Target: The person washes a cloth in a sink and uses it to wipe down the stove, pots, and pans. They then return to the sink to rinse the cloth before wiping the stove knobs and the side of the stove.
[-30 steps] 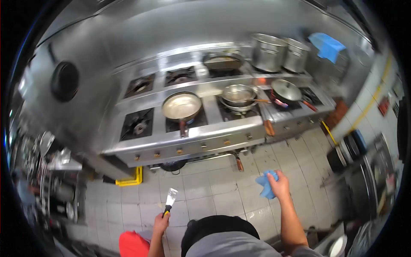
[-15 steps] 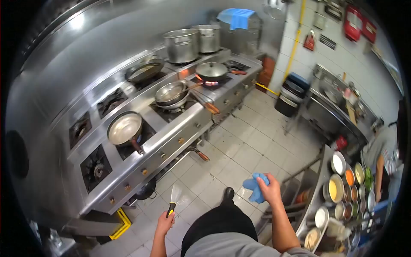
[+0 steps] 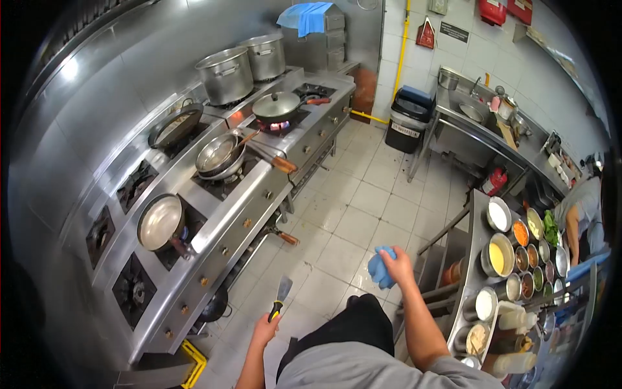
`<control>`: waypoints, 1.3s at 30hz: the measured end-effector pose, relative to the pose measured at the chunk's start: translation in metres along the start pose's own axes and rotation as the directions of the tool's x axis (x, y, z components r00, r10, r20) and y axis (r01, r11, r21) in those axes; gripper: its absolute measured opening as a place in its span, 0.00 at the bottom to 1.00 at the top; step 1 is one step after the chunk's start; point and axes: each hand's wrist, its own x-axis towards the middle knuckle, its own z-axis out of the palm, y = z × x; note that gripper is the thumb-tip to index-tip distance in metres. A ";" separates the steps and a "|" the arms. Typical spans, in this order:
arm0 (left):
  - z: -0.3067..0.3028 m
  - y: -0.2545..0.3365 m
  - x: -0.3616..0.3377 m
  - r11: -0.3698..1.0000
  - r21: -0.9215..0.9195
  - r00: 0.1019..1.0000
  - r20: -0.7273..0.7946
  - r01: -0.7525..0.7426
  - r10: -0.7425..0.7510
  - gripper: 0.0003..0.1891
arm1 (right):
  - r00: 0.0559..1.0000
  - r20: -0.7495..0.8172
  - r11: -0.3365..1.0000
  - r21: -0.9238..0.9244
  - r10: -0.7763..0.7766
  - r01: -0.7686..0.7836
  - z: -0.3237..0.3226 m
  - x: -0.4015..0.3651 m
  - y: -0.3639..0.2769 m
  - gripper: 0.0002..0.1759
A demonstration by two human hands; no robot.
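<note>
My left hand (image 3: 264, 329) is closed around the black and yellow handle of a scraper (image 3: 282, 295), its flat metal blade pointing up and away from me. In my right hand (image 3: 400, 266) a crumpled blue cloth (image 3: 381, 267) is bunched up, fingers wrapped over it. Both hands are held above the tiled floor, apart from the stove (image 3: 227, 243) on the left. On the stove, a frying pan (image 3: 161, 222) sits on a near burner, and a lidded pan (image 3: 276, 107) stands over a visible flame.
Large pots (image 3: 225, 76) stand at the stove's back. On the right, a counter (image 3: 476, 223) carries several bowls of ingredients. A bin (image 3: 408, 120) stands near the sink table (image 3: 447, 107). Another person (image 3: 583, 214) bends at the far right. Pan handles (image 3: 285, 165) jut over the stove's front edge.
My view has swung to the right, so the stove sits further left and more of the right counter shows. Both hands keep hold of the scraper and the cloth.
</note>
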 end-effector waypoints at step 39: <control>0.149 0.054 0.264 0.916 -0.104 0.913 -0.091 0.388 -0.397 0.23 | 0.679 0.731 0.312 0.632 0.063 -0.709 0.123 0.401 0.056 0.28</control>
